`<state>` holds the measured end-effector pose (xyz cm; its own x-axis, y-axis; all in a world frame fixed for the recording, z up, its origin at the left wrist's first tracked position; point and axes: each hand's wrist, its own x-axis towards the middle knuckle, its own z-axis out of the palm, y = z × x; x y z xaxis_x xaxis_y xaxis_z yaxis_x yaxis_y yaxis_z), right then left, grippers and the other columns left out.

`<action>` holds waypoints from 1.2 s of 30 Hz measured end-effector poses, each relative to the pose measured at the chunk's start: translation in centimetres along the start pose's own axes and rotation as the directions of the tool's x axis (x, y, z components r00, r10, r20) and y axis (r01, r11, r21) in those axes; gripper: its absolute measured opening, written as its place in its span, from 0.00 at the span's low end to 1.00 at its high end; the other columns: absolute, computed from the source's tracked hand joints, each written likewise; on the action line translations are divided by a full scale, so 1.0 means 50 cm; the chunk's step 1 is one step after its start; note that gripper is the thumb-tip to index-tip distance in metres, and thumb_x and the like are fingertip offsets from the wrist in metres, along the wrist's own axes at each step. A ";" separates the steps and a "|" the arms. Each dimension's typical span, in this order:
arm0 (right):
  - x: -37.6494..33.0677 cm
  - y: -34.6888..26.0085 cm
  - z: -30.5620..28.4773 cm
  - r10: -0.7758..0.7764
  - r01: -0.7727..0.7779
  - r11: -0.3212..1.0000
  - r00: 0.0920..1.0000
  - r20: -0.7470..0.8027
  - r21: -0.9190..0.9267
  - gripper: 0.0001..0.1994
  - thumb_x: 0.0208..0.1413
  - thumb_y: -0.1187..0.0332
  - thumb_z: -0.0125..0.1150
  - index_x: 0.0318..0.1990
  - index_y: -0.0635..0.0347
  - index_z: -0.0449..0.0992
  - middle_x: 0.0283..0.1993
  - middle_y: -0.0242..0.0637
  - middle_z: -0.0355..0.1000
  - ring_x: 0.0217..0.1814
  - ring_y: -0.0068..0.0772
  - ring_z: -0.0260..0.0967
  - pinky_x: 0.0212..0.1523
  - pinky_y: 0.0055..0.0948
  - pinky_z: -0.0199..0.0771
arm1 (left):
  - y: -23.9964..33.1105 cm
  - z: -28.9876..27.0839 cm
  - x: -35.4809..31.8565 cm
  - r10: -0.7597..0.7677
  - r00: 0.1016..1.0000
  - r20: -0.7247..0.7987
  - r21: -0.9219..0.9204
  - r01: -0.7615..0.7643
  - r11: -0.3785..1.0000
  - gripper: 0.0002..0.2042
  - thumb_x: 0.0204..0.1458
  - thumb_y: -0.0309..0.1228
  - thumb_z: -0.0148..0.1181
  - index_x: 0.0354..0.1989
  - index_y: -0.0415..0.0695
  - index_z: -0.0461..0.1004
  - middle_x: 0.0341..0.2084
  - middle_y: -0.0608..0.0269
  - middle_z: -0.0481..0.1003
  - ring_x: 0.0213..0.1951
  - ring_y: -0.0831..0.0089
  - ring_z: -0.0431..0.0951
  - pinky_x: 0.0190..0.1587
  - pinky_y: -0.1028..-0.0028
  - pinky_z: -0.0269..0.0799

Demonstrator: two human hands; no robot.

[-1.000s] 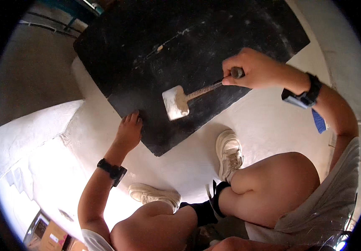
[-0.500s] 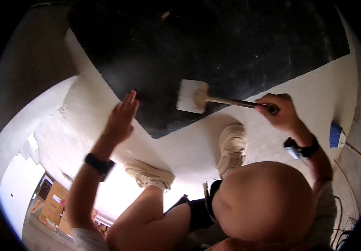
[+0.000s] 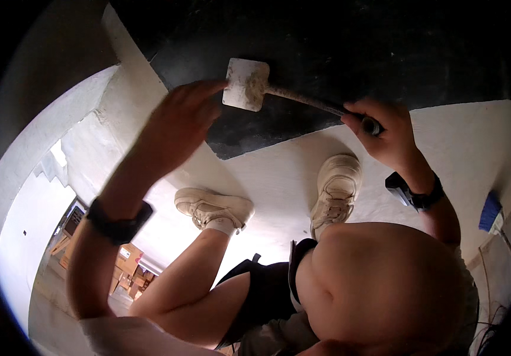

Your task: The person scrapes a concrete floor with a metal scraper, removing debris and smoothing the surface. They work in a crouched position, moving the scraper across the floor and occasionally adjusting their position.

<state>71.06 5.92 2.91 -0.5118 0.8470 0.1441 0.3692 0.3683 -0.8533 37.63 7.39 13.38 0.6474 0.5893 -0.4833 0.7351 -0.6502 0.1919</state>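
Note:
My right hand (image 3: pixel 386 130) is closed around the end of a dark handle. At its other end is the pale, smudged, blocky head of a mallet (image 3: pixel 246 84), held over a large black slab (image 3: pixel 303 47). My left hand (image 3: pixel 178 127) reaches in from the left with its index finger stretched out. That fingertip meets the left side of the mallet head in the picture; whether it touches, I cannot tell. The left hand holds nothing visible, and its other fingers are partly bent. Both wrists wear dark bands.
My pale shoes (image 3: pixel 337 187) stand on the light floor (image 3: pixel 279 184) by the slab's near corner. A blue-bristled brush (image 3: pixel 491 212) with a pale handle lies at right. Cardboard boxes (image 3: pixel 128 261) sit at lower left, past a pale wall edge (image 3: pixel 69 89).
My left hand has moved right and closer, from above the slab's left edge to the mallet head. The mallet and right hand have shifted up and slightly left in view, as the whole view shifted.

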 end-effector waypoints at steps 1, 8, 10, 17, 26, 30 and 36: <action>0.001 -0.003 -0.001 -0.025 0.025 1.000 1.000 0.014 -0.012 0.10 0.49 0.66 0.69 0.37 0.55 0.76 0.26 0.33 0.75 0.20 0.21 0.70 0.18 0.21 0.66 | 0.024 0.032 0.011 -0.038 0.995 -0.095 -0.024 0.036 0.999 0.13 0.48 0.18 0.58 0.43 0.40 0.71 0.61 0.54 0.60 0.59 0.60 0.65 0.59 0.62 0.68; -0.021 -0.015 -0.061 -0.088 0.089 0.992 0.996 0.015 -0.092 0.10 0.47 0.67 0.70 0.35 0.55 0.76 0.25 0.32 0.75 0.20 0.22 0.69 0.19 0.20 0.66 | 0.249 0.123 0.250 -0.158 0.793 -0.588 -0.315 -0.045 0.948 0.19 0.41 0.28 0.60 0.44 0.41 0.70 0.48 0.54 0.70 0.54 0.58 0.67 0.61 0.57 0.58; -0.029 -0.027 -0.080 -0.115 0.116 0.980 0.993 0.014 -0.163 0.09 0.47 0.67 0.71 0.34 0.55 0.76 0.24 0.32 0.74 0.19 0.22 0.70 0.20 0.20 0.66 | 0.297 0.131 0.279 -0.292 0.726 -0.623 -0.490 -0.072 0.869 0.14 0.39 0.30 0.63 0.36 0.43 0.72 0.38 0.58 0.73 0.44 0.60 0.71 0.50 0.59 0.64; -0.111 -0.053 -0.140 -0.079 0.041 0.961 0.989 -0.128 -0.275 0.09 0.45 0.69 0.71 0.31 0.58 0.76 0.23 0.34 0.76 0.20 0.26 0.73 0.20 0.23 0.70 | 0.381 0.126 0.352 -0.322 0.633 -0.704 -0.537 -0.179 0.824 0.08 0.36 0.30 0.64 0.19 0.47 0.69 0.20 0.63 0.70 0.26 0.62 0.71 0.32 0.64 0.62; -0.188 -0.097 -0.172 0.181 -0.246 0.907 0.961 -0.210 -0.341 0.07 0.47 0.68 0.67 0.33 0.57 0.77 0.22 0.36 0.74 0.19 0.32 0.71 0.20 0.28 0.68 | 0.444 0.129 0.429 -0.202 0.650 -0.733 -0.528 -0.355 0.772 0.09 0.38 0.29 0.62 0.14 0.47 0.67 0.14 0.63 0.70 0.21 0.62 0.72 0.29 0.64 0.64; -0.202 -0.105 -0.182 0.269 -0.302 0.874 0.953 -0.139 -0.380 0.06 0.48 0.67 0.66 0.34 0.54 0.77 0.21 0.34 0.74 0.19 0.31 0.71 0.21 0.28 0.68 | 0.459 0.134 0.423 -0.193 0.679 -0.709 -0.536 -0.340 0.772 0.09 0.36 0.28 0.62 0.13 0.47 0.67 0.13 0.64 0.70 0.21 0.63 0.73 0.28 0.64 0.65; -0.166 -0.091 -0.179 0.223 -0.223 0.843 0.973 -0.058 -0.489 0.07 0.49 0.65 0.66 0.35 0.52 0.77 0.21 0.32 0.74 0.19 0.28 0.71 0.23 0.27 0.69 | 0.433 0.138 0.420 -0.242 0.657 -0.714 -0.555 -0.319 0.768 0.09 0.34 0.28 0.62 0.13 0.46 0.67 0.13 0.61 0.70 0.20 0.60 0.73 0.25 0.63 0.65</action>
<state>80.56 0.63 10.09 -0.3704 0.9286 -0.0208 0.8046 0.3095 -0.5068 65.76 2.39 1.47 0.3909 0.8871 0.2454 0.4694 -0.4215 0.7759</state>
